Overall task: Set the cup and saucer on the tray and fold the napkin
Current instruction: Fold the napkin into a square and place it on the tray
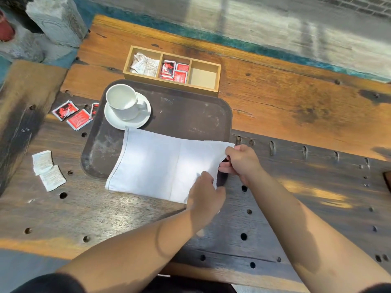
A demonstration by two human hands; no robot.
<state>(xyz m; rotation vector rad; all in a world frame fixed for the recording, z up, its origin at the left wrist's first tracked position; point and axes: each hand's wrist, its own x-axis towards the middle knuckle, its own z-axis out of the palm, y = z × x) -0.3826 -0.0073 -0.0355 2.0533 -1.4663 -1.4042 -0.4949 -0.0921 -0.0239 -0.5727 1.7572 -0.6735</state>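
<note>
White cloth napkin [160, 163] w/ a thin dark hem lies spread over the near half of the dark brown plastic tray [190, 115], its near-left corner hanging past the tray rim onto the worn wooden table [275, 98]. A crease runs front to back thru the middle of the cloth. Left hand [204, 193] pinches the napkin's near-right corner, fingers curled onto the fabric. Right hand [241, 160] grips the far-right corner, thumb and fingers closed on the edge, which is lifted a bit off the tray.

White ceramic cup [123, 104] sits upright on its white round saucer [135, 121] at the tray's far-left corner, handle pointing right; saucer rim is just beside the napkin's far-left corner (touching or not, can't tell).

Behind the tray, a light wooden 3-compartment box [172, 69]: white sachets [145, 64] in the left section, red sachets [174, 70] in the middle. Loose red packets [74, 114] lie on the table left of the tray, one touching the tray's edge, and two white packets [47, 169] lie nearer, well apart from it.
</note>
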